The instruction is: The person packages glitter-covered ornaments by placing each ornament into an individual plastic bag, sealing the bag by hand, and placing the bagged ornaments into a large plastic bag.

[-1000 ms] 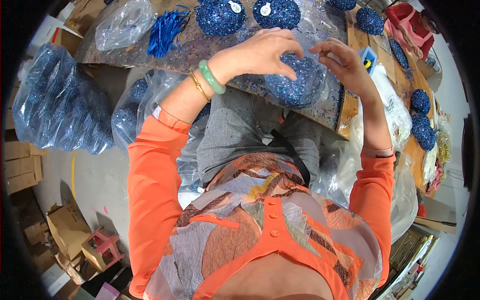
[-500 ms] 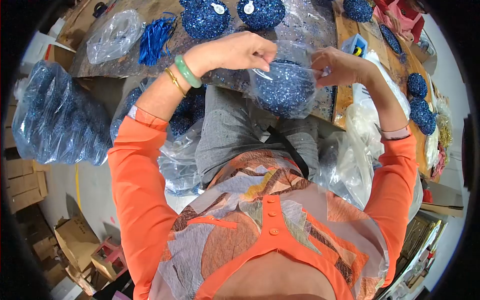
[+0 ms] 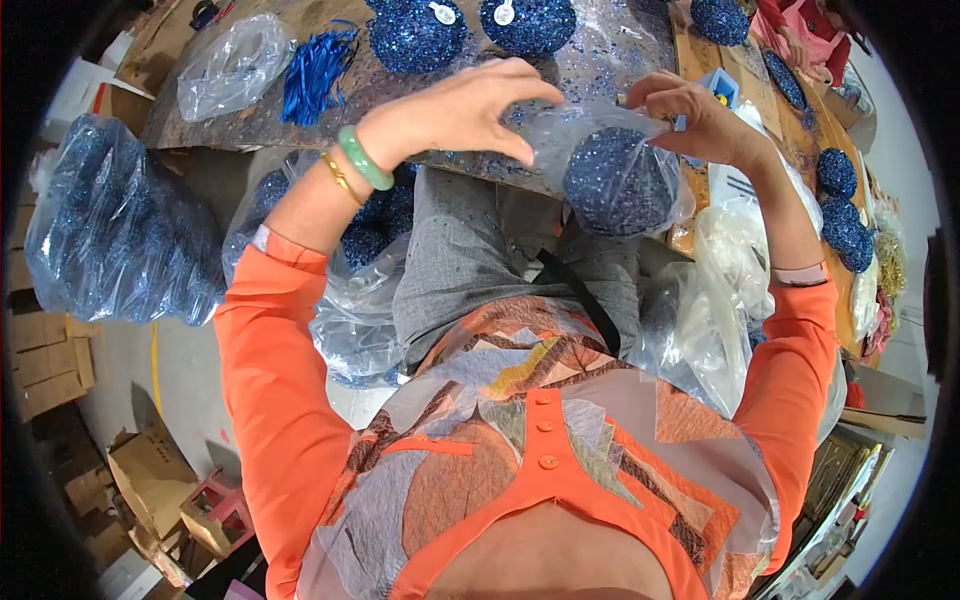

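A blue glitter ball (image 3: 620, 185) hangs inside a clear plastic bag (image 3: 683, 208) in front of the table's near edge. My right hand (image 3: 700, 118) pinches the top of this bag, thumb and fingers closed on the film. To the left of the bag, my left hand (image 3: 465, 108) has its thumb and fingers spread, with nothing between them. It wears a green bangle (image 3: 365, 158) and a gold bracelet (image 3: 338, 175). Beyond it, two blue glitter pieces with white tags lie on the table, a left one (image 3: 415, 38) and a right one (image 3: 530, 25).
Blue tinsel (image 3: 318, 78) and a coiled clear plastic bag (image 3: 235, 68) lie at the table's left. A large bag of blue glitter balls (image 3: 115, 230) stands beyond the left arm. A blue container (image 3: 718, 85) stands behind my right hand.
The bagged ball has swung right and slightly down, away from the left hand. My left hand has opened and let go of the bag. The right hand has shifted right, still holding it.
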`<action>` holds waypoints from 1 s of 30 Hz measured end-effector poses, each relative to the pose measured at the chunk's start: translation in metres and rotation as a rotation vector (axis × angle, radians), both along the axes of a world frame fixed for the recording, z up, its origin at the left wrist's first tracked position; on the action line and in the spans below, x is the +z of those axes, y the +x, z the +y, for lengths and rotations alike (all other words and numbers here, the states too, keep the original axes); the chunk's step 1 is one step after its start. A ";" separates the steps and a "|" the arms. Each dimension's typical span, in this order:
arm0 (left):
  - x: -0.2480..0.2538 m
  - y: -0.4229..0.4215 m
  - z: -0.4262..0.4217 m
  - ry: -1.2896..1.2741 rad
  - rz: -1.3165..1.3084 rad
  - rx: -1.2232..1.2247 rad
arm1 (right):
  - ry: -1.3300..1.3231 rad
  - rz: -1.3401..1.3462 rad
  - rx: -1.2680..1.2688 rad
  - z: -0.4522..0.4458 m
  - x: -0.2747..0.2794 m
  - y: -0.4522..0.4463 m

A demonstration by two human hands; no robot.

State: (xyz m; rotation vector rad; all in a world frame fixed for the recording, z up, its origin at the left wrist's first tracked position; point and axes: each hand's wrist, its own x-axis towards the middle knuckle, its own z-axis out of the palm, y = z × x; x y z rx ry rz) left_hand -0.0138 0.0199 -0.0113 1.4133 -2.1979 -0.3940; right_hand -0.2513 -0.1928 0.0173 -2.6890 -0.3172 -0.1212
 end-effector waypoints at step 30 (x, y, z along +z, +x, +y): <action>0.018 0.026 -0.012 -0.094 -0.277 0.069 | 0.171 0.183 -0.375 0.035 0.015 -0.014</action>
